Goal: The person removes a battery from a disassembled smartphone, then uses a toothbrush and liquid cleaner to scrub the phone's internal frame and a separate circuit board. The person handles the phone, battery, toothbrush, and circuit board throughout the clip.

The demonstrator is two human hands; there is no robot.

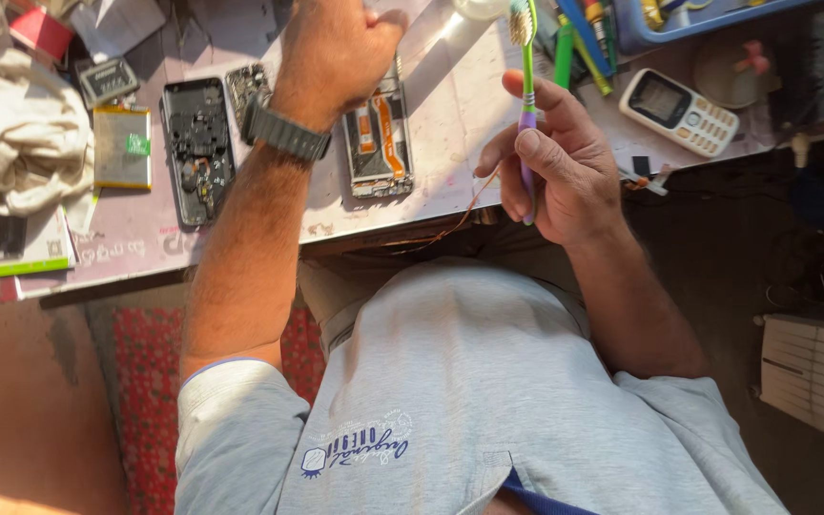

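Sunlit desk [450, 86] with a pale mat carries opened phone parts, seen from above our grey shirt.

Our right hand [555, 162] is closed around a toothbrush [527, 86]: green-and-purple handle pinched between thumb and curled fingers, held upright, bristle head at the top, above the desk's near edge. A thin copper-coloured wire [460, 221] trails from below that hand toward the desk edge; we cannot tell whether the hand grips it.

Our left hand [336, 52], wristwatch [283, 131] on the wrist, is curled into a loose fist and rests on the top end of an opened phone frame [379, 138] with orange flex strips. We cannot tell if the fingers actually pinch anything. The frame lies flat on the desk, just left of the toothbrush hand and apart from it.

Left of the watch lies a black phone back shell [197, 148] with a small circuit board [245, 86] touching its upper right corner. Further left sits a flat battery [122, 145], then a crumpled cloth [11, 129]. A white keypad phone [679, 112] lies right of the toothbrush, near a blue tray [679, 24] and green pens [565, 52].
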